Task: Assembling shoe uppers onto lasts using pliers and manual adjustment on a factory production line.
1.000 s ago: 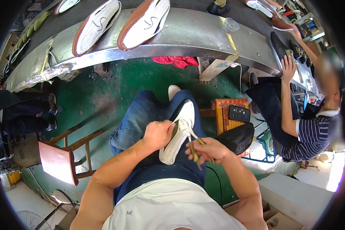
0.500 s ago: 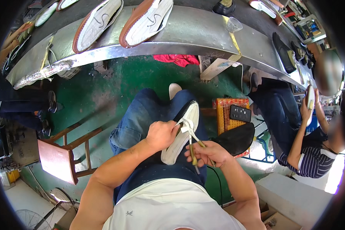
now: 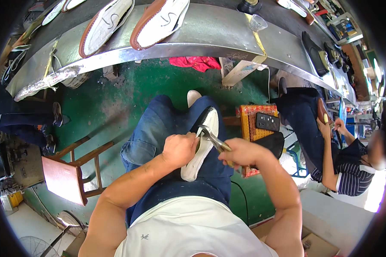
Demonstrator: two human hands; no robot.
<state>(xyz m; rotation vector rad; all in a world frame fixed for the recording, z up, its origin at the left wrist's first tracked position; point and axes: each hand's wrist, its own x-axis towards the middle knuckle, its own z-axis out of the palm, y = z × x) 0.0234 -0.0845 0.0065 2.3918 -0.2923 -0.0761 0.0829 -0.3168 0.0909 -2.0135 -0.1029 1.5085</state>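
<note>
A shoe (image 3: 196, 165) with a pale sole facing up and a black edge at its toe rests across my lap. My left hand (image 3: 179, 150) is closed on the shoe's left side, thumb and fingers pinched at its edge. With my right hand (image 3: 244, 153) I grip the handles of metal pincers (image 3: 215, 139), from the right of the shoe. Their jaws meet the shoe's edge near the toe, close to my left fingertips. Whether the jaws bite on the upper is too small to tell.
A metal bench (image 3: 201, 28) ahead holds brown shoes (image 3: 158, 23), soles up, and a plastic cup (image 3: 257, 23). At right, a phone (image 3: 267, 121) lies on a beaded seat (image 3: 249, 128); a person (image 3: 351, 171) holds a brown shoe. A wooden stool (image 3: 64, 180) stands at left.
My right hand has turned and moved up and right, and its fingers have closed round the pincer handles, which were spread before. My left hand stays at the shoe's edge.
</note>
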